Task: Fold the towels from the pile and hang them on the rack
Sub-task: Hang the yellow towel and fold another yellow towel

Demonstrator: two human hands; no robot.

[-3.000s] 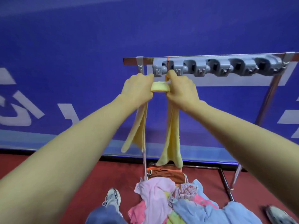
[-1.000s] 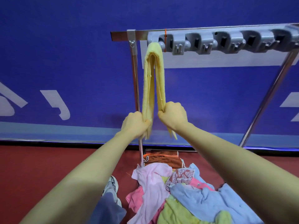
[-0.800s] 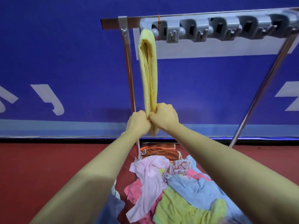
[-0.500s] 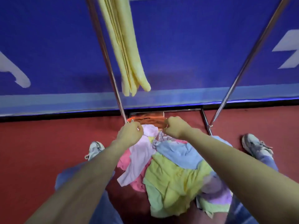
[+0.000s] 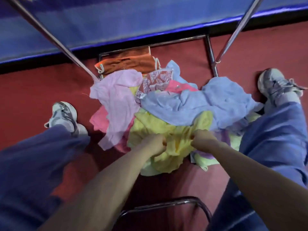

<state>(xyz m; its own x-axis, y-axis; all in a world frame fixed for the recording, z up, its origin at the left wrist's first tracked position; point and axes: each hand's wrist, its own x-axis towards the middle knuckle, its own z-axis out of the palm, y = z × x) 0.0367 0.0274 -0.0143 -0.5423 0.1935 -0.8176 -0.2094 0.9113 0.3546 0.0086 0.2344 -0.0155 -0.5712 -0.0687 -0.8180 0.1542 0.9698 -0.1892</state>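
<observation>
Both hands are down in the pile of towels (image 5: 166, 104) on the red floor (image 5: 33, 90); the left hand (image 5: 155, 144) is curled tight, bunching the yellow towel (image 5: 180, 135) at the pile's near edge; the right hand (image 5: 202, 139) grips the same towel just beside it, fabric gathered between the two. A light blue towel (image 5: 216, 104) lies across the yellow one's far side; a pale pink towel (image 5: 116, 104) drapes to the left; an orange towel (image 5: 126, 64) sits at the back, between the rack's slanted poles (image 5: 50, 35). A shoe (image 5: 63, 114) stands left of the pile; another shoe (image 5: 275, 84) stands to the right.
</observation>
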